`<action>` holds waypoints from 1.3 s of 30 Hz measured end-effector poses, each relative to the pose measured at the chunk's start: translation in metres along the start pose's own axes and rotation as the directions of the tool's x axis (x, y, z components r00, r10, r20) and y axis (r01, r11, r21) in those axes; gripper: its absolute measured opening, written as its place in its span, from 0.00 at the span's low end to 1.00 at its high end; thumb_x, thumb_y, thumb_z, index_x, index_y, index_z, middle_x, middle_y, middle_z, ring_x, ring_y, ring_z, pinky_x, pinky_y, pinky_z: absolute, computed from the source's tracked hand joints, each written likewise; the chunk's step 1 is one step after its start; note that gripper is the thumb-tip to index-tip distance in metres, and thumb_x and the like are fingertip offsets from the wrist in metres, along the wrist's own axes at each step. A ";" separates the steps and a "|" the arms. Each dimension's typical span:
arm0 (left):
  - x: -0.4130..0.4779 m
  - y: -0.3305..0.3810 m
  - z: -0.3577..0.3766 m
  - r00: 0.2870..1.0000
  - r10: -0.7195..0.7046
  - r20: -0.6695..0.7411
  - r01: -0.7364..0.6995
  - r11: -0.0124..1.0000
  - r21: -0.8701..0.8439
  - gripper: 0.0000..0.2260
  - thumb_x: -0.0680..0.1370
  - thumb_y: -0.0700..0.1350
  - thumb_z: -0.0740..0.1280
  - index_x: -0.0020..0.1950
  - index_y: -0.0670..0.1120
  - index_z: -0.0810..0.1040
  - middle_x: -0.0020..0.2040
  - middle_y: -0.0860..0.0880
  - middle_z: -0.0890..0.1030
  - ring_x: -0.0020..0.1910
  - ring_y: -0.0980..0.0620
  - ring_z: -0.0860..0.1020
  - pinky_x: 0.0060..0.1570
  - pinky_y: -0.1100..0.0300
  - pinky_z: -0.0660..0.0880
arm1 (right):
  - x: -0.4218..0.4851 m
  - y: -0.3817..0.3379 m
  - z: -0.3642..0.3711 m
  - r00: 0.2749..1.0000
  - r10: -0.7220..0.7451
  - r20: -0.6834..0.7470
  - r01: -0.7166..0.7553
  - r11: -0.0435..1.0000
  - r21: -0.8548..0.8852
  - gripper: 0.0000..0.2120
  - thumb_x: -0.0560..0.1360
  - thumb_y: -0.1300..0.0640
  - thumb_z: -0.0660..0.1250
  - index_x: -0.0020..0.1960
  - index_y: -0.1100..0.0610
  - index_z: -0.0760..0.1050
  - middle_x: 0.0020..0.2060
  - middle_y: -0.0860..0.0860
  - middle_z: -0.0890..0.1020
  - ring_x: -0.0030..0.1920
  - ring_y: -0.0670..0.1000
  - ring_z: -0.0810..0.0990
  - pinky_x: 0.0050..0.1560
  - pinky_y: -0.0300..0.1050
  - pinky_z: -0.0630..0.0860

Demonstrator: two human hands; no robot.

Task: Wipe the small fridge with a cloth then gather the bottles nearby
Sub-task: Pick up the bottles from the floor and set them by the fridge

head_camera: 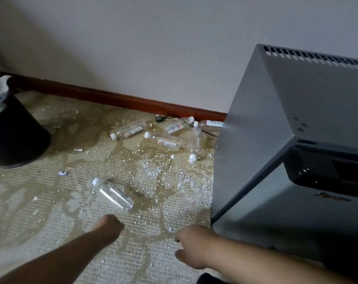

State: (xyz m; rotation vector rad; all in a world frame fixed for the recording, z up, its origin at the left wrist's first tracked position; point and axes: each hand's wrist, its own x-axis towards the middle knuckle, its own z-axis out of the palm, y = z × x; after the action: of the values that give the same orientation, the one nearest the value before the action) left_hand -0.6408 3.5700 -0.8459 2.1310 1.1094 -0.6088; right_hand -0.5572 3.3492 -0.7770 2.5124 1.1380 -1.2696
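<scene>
Left hand (110, 224) fisted, right hand (191, 245) loosely curled — each grip empty — near an empty bottle (112, 194) (bin (16, 136) holds crumpled plastic).

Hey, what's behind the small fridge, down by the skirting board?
A clear bottle pokes out from behind the fridge, white cap showing, its far end covered. A black cable runs in there too. Anything further back is hidden by the fridge.
</scene>
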 end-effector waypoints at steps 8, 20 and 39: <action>-0.010 -0.030 0.019 0.984 -0.140 0.113 0.170 0.927 -0.335 0.05 0.75 0.43 0.67 0.39 0.45 0.76 0.35 0.49 0.75 0.29 0.56 0.70 0.31 0.67 0.66 | 0.122 -0.042 0.004 0.997 0.073 -0.018 -0.071 0.991 0.111 0.13 0.76 0.53 0.65 0.57 0.58 0.75 0.50 0.53 0.79 0.48 0.53 0.79 0.35 0.39 0.70; 0.019 -0.142 0.003 0.925 -0.379 0.033 0.307 0.694 -0.651 0.10 0.76 0.40 0.64 0.35 0.46 0.74 0.31 0.49 0.71 0.28 0.54 0.67 0.23 0.68 0.59 | 0.246 -0.125 0.019 0.892 0.030 -0.451 0.075 0.974 0.214 0.40 0.73 0.46 0.68 0.77 0.51 0.50 0.71 0.51 0.66 0.62 0.50 0.73 0.53 0.37 0.76; -0.010 -0.039 -0.002 0.937 0.240 0.254 0.240 0.086 -0.967 0.20 0.72 0.56 0.65 0.57 0.43 0.75 0.48 0.40 0.81 0.41 0.44 0.81 0.34 0.56 0.79 | 0.105 -0.124 -0.021 0.969 -0.059 -0.242 0.151 0.911 0.383 0.36 0.64 0.49 0.77 0.65 0.49 0.61 0.60 0.49 0.71 0.55 0.51 0.74 0.52 0.45 0.77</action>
State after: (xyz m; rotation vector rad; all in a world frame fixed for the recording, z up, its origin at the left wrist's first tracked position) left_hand -0.6788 3.5834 -0.8513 0.6726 0.8440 -0.0511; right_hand -0.5870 3.5063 -0.8123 2.9967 1.1735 -1.3950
